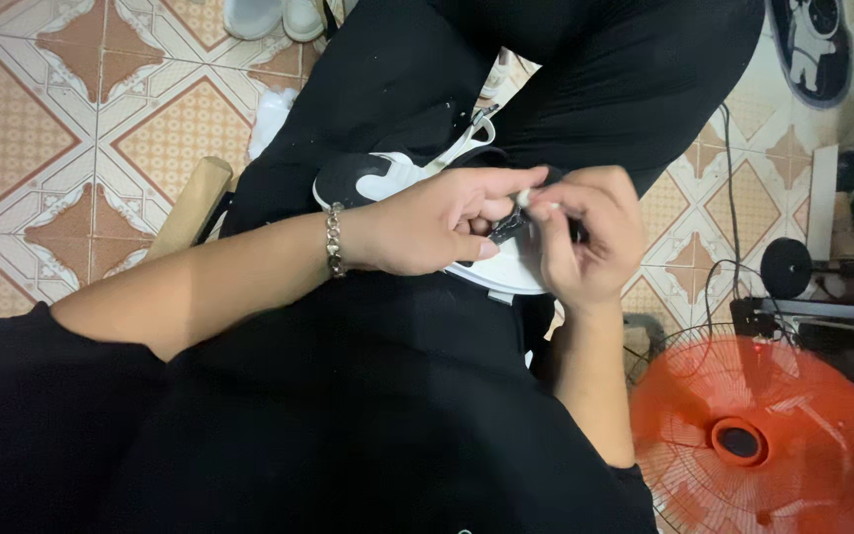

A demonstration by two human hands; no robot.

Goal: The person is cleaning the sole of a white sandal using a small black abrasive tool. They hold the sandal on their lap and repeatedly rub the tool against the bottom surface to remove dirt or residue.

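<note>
While an orange fan (758, 435) spins at the tiled floor's (71, 129) lower right, a black-and-white shoe (387, 178) lies on the person's lap. The left hand (437, 222) grips its side; the right hand (590, 237) pinches a white lace tip (526, 198) above it.

shoe (378, 178) on lap | hands on shoe | fan (758, 435) right of lap

Looks like a home floor, patterned orange-and-cream tiles (71, 129), orange standing fan (758, 435) (running, blades blurred), white shoes (269, 18) by the edge, cartoon mat (811, 49)
</note>
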